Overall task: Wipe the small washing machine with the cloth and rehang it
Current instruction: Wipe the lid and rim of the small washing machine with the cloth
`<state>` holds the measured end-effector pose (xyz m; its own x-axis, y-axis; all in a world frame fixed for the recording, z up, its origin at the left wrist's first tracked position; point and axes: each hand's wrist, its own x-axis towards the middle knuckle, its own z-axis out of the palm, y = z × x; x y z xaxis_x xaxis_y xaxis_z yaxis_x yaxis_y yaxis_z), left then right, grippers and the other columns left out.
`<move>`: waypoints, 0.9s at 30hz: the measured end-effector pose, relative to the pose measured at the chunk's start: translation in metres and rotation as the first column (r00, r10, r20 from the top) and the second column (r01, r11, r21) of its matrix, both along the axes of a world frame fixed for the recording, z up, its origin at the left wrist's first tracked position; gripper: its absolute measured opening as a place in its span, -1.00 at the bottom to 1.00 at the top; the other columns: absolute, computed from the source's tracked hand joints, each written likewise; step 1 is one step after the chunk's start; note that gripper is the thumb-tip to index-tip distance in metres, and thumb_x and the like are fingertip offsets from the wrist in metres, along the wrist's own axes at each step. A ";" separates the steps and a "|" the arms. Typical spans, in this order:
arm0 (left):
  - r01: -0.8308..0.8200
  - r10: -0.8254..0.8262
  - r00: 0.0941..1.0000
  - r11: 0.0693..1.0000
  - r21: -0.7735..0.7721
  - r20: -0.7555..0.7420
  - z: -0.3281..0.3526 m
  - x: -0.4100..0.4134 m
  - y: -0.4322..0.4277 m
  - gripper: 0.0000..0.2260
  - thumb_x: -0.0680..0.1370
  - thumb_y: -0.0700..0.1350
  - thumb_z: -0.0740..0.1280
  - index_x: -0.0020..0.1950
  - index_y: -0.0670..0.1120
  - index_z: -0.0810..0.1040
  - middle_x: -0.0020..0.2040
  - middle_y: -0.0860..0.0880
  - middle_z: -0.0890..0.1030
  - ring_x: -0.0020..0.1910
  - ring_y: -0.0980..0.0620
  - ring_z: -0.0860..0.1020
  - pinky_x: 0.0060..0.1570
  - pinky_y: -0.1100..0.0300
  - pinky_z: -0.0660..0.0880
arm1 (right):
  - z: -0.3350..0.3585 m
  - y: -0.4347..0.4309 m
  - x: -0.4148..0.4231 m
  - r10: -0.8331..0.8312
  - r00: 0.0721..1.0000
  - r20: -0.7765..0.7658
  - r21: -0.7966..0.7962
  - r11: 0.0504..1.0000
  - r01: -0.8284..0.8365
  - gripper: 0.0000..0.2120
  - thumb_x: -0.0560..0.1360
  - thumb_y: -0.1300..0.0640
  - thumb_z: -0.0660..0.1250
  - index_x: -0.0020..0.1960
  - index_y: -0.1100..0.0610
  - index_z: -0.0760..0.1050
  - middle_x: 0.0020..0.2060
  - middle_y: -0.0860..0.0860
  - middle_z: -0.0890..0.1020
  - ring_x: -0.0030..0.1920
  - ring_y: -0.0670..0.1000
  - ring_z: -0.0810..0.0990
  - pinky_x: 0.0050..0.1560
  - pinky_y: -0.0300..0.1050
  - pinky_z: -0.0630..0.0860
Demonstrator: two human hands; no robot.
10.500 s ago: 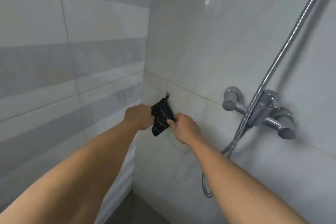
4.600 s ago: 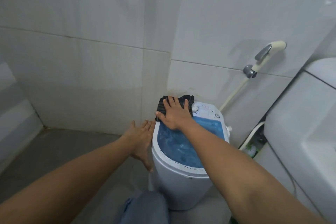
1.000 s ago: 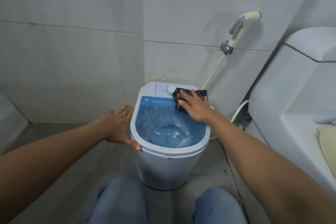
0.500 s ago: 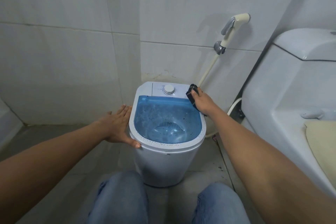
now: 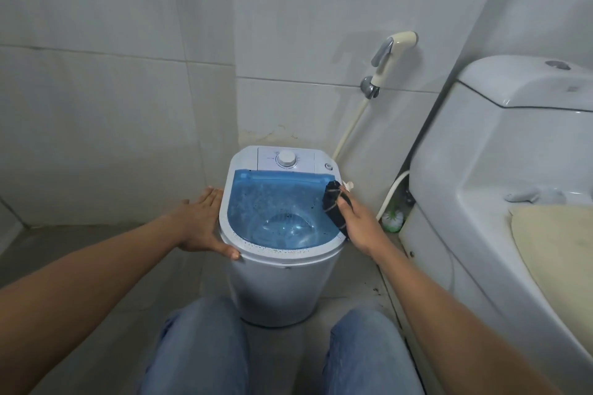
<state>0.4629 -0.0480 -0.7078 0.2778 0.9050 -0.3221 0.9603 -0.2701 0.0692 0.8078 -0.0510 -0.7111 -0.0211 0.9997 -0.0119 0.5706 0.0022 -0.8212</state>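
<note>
The small washing machine (image 5: 279,285) stands on the floor between the person's knees, a white tapered tub with a translucent blue lid (image 5: 276,208) speckled with dark spots and a white dial (image 5: 286,158) on the panel beyond the lid. The left hand (image 5: 200,224) lies flat against the machine's left side, fingers (image 5: 208,199) stretched out and holding nothing, thumb hooked on the front rim. The right hand (image 5: 359,224) is closed around the cloth (image 5: 333,205), a dark bunched rag with thin pale stripes, pressed on the right rim just ahead of its fingers (image 5: 346,200), overlapping the lid's edge.
</note>
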 end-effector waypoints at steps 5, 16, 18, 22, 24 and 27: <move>0.015 -0.015 1.000 1.000 -0.001 -0.008 0.001 0.000 0.000 0.33 0.11 0.67 0.21 0.59 -0.02 -0.34 0.63 -0.05 -0.20 0.60 -0.09 -0.20 0.50 -0.28 0.06 | -0.008 -0.032 -0.004 -0.016 1.000 -0.026 0.074 0.997 0.018 -0.54 0.67 -0.08 0.09 0.55 -0.05 0.25 0.49 -0.07 0.36 0.50 -0.05 0.29 0.52 0.05 0.20; 0.049 -0.049 0.999 0.999 -0.004 0.002 -0.003 -0.005 0.006 0.39 0.04 0.72 0.14 0.59 -0.04 -0.33 0.63 -0.06 -0.20 0.60 -0.12 -0.22 0.50 -0.30 0.03 | -0.024 -0.076 -0.026 0.096 0.895 0.437 0.246 0.944 -0.221 -0.52 0.64 -0.22 -0.04 0.51 -0.17 0.27 0.53 -0.31 0.10 0.57 -0.12 -0.24 0.52 0.20 -0.26; 0.049 -0.048 0.998 0.999 -0.001 0.030 -0.007 -0.006 0.007 0.38 0.05 0.71 0.17 0.59 -0.02 -0.33 0.63 -0.06 -0.20 0.60 -0.13 -0.22 0.49 -0.32 0.03 | -0.021 -0.076 -0.030 0.121 0.829 0.546 0.225 0.932 -0.284 -0.48 0.60 -0.27 -0.14 0.52 -0.25 0.20 0.52 -0.36 0.04 0.56 -0.14 -0.26 0.48 0.23 -0.36; 0.043 -0.043 0.997 0.999 -0.005 0.062 -0.010 -0.008 0.006 0.39 0.05 0.68 0.23 0.59 -0.02 -0.33 0.63 -0.06 -0.23 0.59 -0.12 -0.24 0.49 -0.35 -0.02 | -0.011 -0.074 -0.039 0.162 0.685 0.710 0.174 0.903 -0.393 -0.47 0.59 -0.29 -0.20 0.53 -0.28 0.08 0.52 -0.36 -0.01 0.57 -0.12 -0.24 0.46 0.29 -0.39; 0.044 -0.043 0.997 0.999 -0.020 0.058 -0.008 -0.009 0.007 0.41 0.04 0.66 0.28 0.59 -0.03 -0.34 0.63 -0.04 -0.23 0.60 -0.10 -0.22 0.49 -0.35 -0.05 | -0.007 -0.072 -0.043 0.175 0.619 0.765 0.152 0.886 -0.438 -0.47 0.59 -0.26 -0.18 0.55 -0.25 0.08 0.54 -0.33 0.03 0.58 -0.10 -0.19 0.47 0.36 -0.31; 0.031 -0.030 0.999 0.999 -0.043 0.030 -0.004 -0.015 0.009 0.43 0.03 0.61 0.37 0.59 -0.01 -0.34 0.64 0.00 -0.20 0.61 -0.09 -0.15 0.49 -0.34 -0.07 | -0.003 -0.068 -0.060 0.201 0.521 0.830 0.134 0.834 -0.535 -0.46 0.59 -0.24 -0.15 0.55 -0.19 0.12 0.56 -0.26 0.13 0.59 -0.03 -0.05 0.46 0.45 -0.15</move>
